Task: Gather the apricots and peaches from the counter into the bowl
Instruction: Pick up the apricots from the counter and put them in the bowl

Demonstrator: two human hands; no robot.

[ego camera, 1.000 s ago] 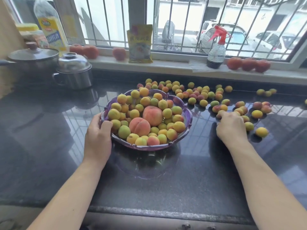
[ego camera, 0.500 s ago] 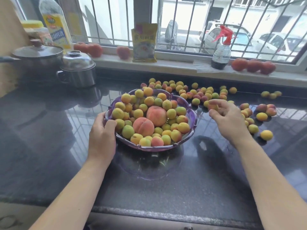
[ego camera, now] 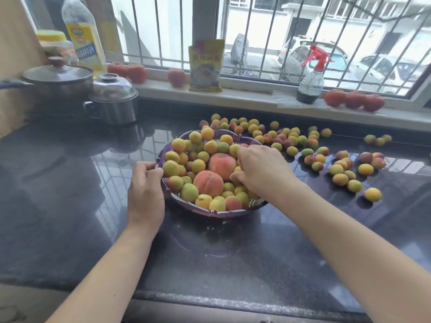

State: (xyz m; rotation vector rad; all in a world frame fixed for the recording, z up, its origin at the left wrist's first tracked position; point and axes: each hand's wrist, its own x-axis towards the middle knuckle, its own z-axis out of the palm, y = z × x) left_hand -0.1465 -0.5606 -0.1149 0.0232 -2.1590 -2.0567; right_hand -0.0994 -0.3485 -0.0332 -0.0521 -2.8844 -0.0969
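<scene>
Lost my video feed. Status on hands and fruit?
Left hand grips bowl rim. Right hand over bowl, grasp unclear. Many apricots on counter. Nothing blocking.

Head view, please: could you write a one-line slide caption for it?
Left hand holds the purple bowl by its rim while the right hand reaches over the piled fruit; many apricots lie on the counter.

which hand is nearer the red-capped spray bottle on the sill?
Right. The right hand is over the purple bowl's right side, below-left of the red-capped spray bottle; the left hand holds the bowl's left rim, farther away.
</scene>
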